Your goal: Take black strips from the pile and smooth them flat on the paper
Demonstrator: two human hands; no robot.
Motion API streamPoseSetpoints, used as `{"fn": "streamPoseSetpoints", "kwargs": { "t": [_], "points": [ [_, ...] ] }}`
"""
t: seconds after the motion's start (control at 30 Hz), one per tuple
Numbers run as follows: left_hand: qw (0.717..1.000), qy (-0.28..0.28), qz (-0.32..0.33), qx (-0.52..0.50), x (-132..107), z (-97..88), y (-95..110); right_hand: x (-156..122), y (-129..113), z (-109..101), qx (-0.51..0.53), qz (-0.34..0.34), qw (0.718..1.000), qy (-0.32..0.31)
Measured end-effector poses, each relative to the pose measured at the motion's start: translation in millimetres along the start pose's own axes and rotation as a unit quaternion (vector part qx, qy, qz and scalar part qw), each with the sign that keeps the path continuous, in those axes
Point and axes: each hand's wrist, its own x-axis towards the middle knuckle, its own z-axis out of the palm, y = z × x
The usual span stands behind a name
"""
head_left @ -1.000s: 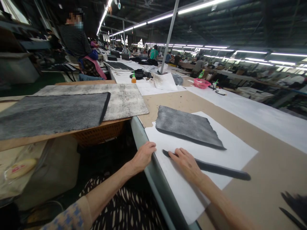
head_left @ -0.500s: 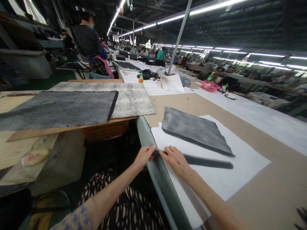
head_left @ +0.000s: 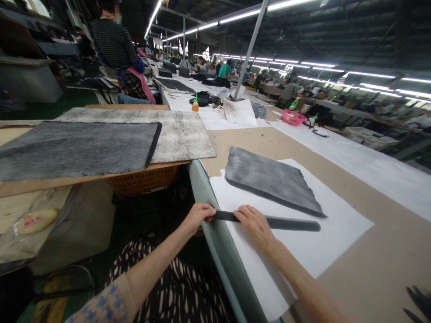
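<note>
A long, narrow dark grey strip of material point(head_left: 294, 224) lies across the white paper sheet point(head_left: 340, 233), running to the table's near edge. My left hand point(head_left: 198, 217) is closed in a pinch on its left end, right at that edge. My right hand point(head_left: 255, 226) grips the strip farther along, thumb and fingers bent around it; part of the strip is hidden under the fingers. A short stretch of strip shows between the two hands. Beyond them on the paper rests a larger grey fabric piece point(head_left: 269, 179) with ragged short sides and a darker near edge.
On the left, a board point(head_left: 188, 134) carries a big grey fabric panel point(head_left: 81, 150); an orange crate point(head_left: 144, 179) sits beneath. An orange-capped bottle point(head_left: 195, 106), a pink basket point(head_left: 292, 117) and dark pointed blades point(head_left: 419, 298) are on the table. A person point(head_left: 116, 49) stands behind.
My right hand has slid right along the strip, away from my left hand, so more strip shows between them. The left hand stays pinched at the end. The view has shifted slightly.
</note>
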Motion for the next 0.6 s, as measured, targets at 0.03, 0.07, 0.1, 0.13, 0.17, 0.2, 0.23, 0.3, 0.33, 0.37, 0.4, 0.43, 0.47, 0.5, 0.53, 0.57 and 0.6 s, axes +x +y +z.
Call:
{"fn": "streamPoseSetpoints", "kwargs": {
  "t": [0.03,0.07,0.1,0.13,0.17,0.2,0.23,0.3,0.33,0.37,0.4,0.43,0.47,0.5,0.53,0.57,0.6],
  "points": [
    [1.000,0.000,-0.002,0.002,0.4,-2.1,-1.6,-1.9,1.3,-0.6,-0.002,0.003,1.000,0.004],
    [1.000,0.001,-0.004,0.004,0.7,-4.3,-3.7,-3.5,2.2,-1.5,-0.006,0.004,1.000,0.008],
    [1.000,0.003,-0.006,0.006,0.9,-6.7,-6.2,-5.0,2.7,-2.3,-0.008,0.004,1.000,0.011],
    [1.000,0.006,-0.010,0.007,1.2,-9.3,-9.0,-6.2,3.0,-3.1,-0.010,0.004,1.000,0.014],
    [1.000,0.011,-0.014,0.007,1.3,-11.8,-11.9,-7.3,3.1,-3.7,-0.012,0.005,1.000,0.015],
    [1.000,0.014,-0.017,0.008,1.5,-14.3,-14.7,-8.2,3.2,-4.1,-0.013,0.006,1.000,0.015],
    [1.000,0.018,-0.021,0.008,1.6,-16.6,-17.2,-8.9,3.2,-4.3,-0.014,0.007,1.000,0.015],
    [1.000,0.020,-0.022,0.009,1.5,-20.3,-20.8,-9.7,2.9,-4.3,-0.017,0.009,1.000,0.013],
    [1.000,0.020,-0.021,0.009,1.4,-21.8,-21.8,-9.8,2.6,-4.3,-0.017,0.007,1.000,0.010],
    [1.000,0.020,-0.020,0.009,1.1,-23.0,-22.3,-9.7,2.1,-4.5,-0.017,0.005,1.000,0.007],
    [1.000,0.020,-0.021,0.008,0.7,-23.9,-22.5,-9.4,1.4,-4.9,-0.016,0.002,1.000,0.004],
    [1.000,0.019,-0.022,0.007,0.2,-24.8,-22.4,-8.9,0.5,-5.4,-0.016,0.000,1.000,0.002],
    [1.000,0.019,-0.024,0.005,-0.3,-25.6,-22.3,-8.4,-0.6,-6.0,-0.016,-0.004,1.000,0.002],
    [0.999,0.018,-0.026,0.003,-0.8,-26.3,-22.2,-7.7,-1.7,-6.6,-0.017,-0.008,1.000,0.004],
    [0.999,0.017,-0.028,0.002,-1.1,-27.1,-22.3,-7.1,-2.8,-7.1,-0.018,-0.011,1.000,0.006],
    [0.999,0.016,-0.029,0.001,-1.4,-27.8,-22.7,-6.4,-3.9,-7.5,-0.019,-0.015,1.000,0.007],
    [0.999,0.014,-0.030,0.001,-1.4,-28.6,-23.2,-5.9,-4.8,-7.7,-0.019,-0.019,1.000,0.008]
  ]
}}
